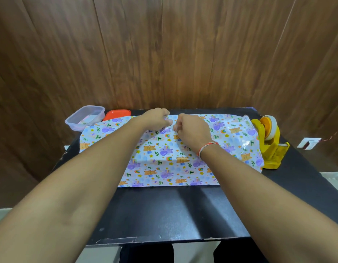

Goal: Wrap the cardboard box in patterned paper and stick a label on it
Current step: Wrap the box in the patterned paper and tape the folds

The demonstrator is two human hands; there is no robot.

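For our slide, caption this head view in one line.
Both hands, left hand and right hand, work the patterned paper beside a yellow tape dispenser.

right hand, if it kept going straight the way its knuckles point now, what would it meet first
Most likely the left hand. The right hand lies on the patterned paper with its curled fingers aimed left and slightly away, and only a small gap shows between the two hands. Depth is hard to judge here.

The far side is closed off by a wall of dark wood-grain panels, divided by vertical seams. A black tabletop is set against it. A white wall fitting is seen low at the right, and pale floor beside the tabletop.
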